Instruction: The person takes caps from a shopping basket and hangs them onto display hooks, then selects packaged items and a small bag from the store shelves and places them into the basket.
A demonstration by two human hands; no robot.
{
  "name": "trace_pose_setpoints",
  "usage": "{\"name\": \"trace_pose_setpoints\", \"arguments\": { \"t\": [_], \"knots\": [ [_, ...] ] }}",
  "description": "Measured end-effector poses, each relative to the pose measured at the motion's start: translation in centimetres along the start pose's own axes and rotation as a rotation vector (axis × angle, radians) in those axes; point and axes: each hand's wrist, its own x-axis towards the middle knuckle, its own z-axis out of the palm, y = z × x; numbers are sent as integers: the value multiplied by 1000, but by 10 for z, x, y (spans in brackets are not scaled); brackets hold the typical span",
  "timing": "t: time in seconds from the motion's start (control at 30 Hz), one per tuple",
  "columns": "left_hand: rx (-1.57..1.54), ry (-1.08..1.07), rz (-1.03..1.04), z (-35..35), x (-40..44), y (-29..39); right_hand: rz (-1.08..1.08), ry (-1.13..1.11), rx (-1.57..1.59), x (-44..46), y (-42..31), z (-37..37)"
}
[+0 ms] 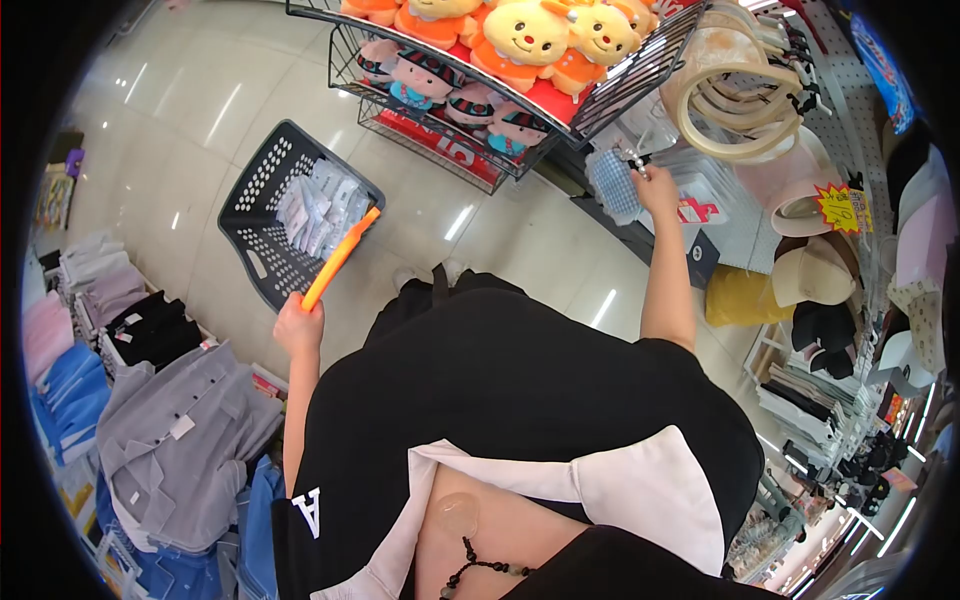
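Note:
My left hand is closed round the orange handle of a dark grey shopping basket. Inside the basket lie several clear plastic packets. My right hand reaches out to the upper right, its fingers pinched at the edge of a blue-and-white checked item with a pale frilled border. Small beads or a metal part show beside the fingertips. The item hangs by the rack, below the plush toys.
A wire rack holds orange and yellow plush toys. Hats and cream hoops hang at the right. Folded clothes and a grey shirt lie at the lower left. Glossy tiled floor surrounds the basket.

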Motion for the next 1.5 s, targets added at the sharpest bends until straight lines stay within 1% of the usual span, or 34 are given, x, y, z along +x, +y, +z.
{"name": "trace_pose_setpoints", "arguments": {
  "t": [0.07,0.1,0.17,0.2,0.27,0.3,0.37,0.43,0.5,0.57,0.6,0.63,0.67,0.7,0.73,0.77,0.8,0.83,0.87,0.9,0.97,1.0,1.03,1.1,1.13,1.17,1.2,1.23,1.27,1.3,1.37,1.43,1.47,1.5],
  "knots": [
    [-9,14,22,-3,1,2,-135,-26,-44,-20,-11,-6],
    [-23,6,20,-8,2,5,-130,-27,-46,-34,-24,-11],
    [-30,-2,8,-11,1,6,-300,-48,278,-62,-56,-21],
    [-42,-8,15,-10,2,6,-309,-56,284,-70,-74,-26],
    [-50,-24,11,-6,3,1,-222,-411,691,-79,-112,-38],
    [-40,-19,-9,-4,3,-1,-240,-558,795,-80,-132,-45],
    [-67,-32,18,-3,4,-5,-283,-690,1176,-79,-172,-43],
    [-86,-31,21,-4,5,-7,-451,-842,1489,-77,-212,-31],
    [-105,-25,21,-6,5,-7,-415,-964,1695,-80,-260,-20],
    [-159,-33,49,-9,5,-10,-416,-1260,1859,-69,-295,2],
    [-151,-21,19,-9,5,-12,-373,-1353,1916,-72,-316,8],
    [-158,-21,44,-6,5,-15,-343,-1492,1978,-76,-335,12],
    [-165,-22,71,-3,4,-18,-322,-1530,1996,-78,-351,18],
    [-156,-15,42,-2,4,-20,-297,-1568,2013,-80,-366,23],
    [-184,-7,47,0,4,-21,-260,-1577,2009,-83,-378,26],
    [-213,-1,53,2,4,-22,-342,-1679,1987,-84,-389,28],
    [-208,3,30,4,4,-24,-302,-1673,1993,-87,-397,31],
    [-228,7,56,5,4,-26,-261,-1664,2000,-90,-404,33],
    [-249,9,84,5,4,-27,-255,-1736,1997,-93,-412,33],
    [-245,8,67,5,5,-28,-300,-1768,1961,-92,-419,37],
    [-251,0,93,4,6,-28,-275,-1686,1918,-93,-429,45],
    [-231,-51,84,2,8,-28,-197,-1588,1908,-95,-433,47],
    [-229,-58,64,0,8,-29,-186,-1390,1819,-97,-436,49],
    [-221,-52,100,1,12,-32,-195,-1298,1670,-91,-448,58],
    [-223,-63,94,2,15,-34,-163,-1184,1571,-90,-458,67],
    [-224,-70,70,2,17,-36,-278,-1092,1454,-101,-472,68],
    [-231,-53,84,2,20,-38,-341,-1046,1254,-96,-481,87],
    [-238,-37,97,2,23,-40,-403,-997,1056,-87,-491,117],
    [-235,-47,93,4,28,-42,-526,-919,890,-77,-499,152],
    [-236,-56,71,4,31,-44,-529,-971,747,-70,-507,179],
    [-245,-12,71,5,42,-48,-623,-886,404,-66,-527,224],
    [-254,13,52,6,53,-55,-736,-816,211,-61,-540,272],
    [-261,40,53,6,59,-58,-794,-848,0,-52,-548,296],
    [-256,30,28,4,64,-60,-805,-872,-9,-48,-552,315]
  ]
}}
